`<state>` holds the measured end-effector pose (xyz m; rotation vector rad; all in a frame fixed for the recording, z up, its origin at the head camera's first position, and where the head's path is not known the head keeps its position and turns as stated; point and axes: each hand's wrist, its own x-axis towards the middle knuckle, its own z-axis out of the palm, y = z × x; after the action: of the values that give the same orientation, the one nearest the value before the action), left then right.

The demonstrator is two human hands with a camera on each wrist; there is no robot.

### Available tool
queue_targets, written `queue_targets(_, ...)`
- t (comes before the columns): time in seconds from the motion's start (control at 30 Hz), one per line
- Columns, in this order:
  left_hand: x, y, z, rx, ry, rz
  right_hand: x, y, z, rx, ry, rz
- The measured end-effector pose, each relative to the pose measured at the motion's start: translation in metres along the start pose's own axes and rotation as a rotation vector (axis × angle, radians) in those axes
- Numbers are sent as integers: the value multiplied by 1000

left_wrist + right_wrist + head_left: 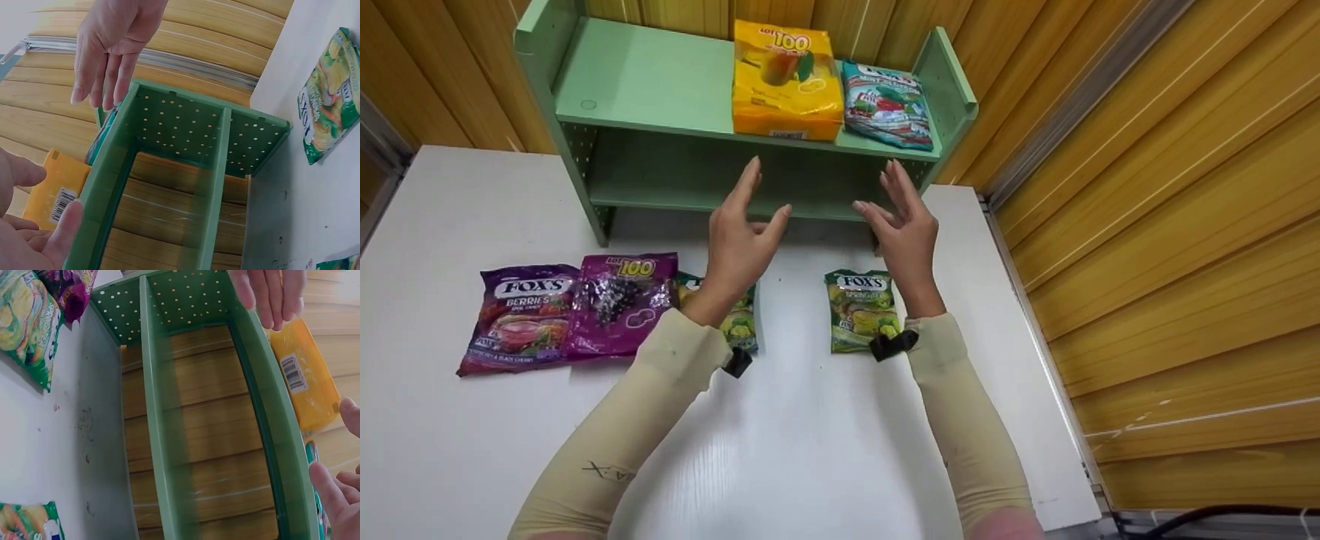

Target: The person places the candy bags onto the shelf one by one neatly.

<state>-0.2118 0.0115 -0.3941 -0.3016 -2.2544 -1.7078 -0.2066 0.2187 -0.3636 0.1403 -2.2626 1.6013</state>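
Beige sleeves point at green shelf; L hand & R hand just in front of it, fingers extended, nothing held. LOT 100 mango bag atop shelf: prob. soft, slick film, fairly light; grab low, both sides.

Shelf: muted green; side panels dotted with rows of light holes. Yellow-orange packet: orange fruit print, green leaf, black-and-white barcode. Teal packet: red and white in the print. Purple packet: white name panel, reddish print. Magenta packet: yellow "100", near-black fruit. Two green packets: yellow-green print. Surface: white. Wall: yellow-brown wood-grain planks. Sleeves: pale cream; dark lettering on the left one.
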Motion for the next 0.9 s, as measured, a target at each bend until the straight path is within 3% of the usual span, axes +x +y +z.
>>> queue_targets(0.4, -19, -22, 23, 52, -85, -22, -23, 24, -18, -134, -24, 39)
queue_targets(0.63, -27, -35, 34, 79, -157, -69, -25, 75, -28, -145, -26, 103)
queue_targets(0.9, -37, -47, 44, 86, -230, -152, -34, 98, -36, -201, -36, 130)
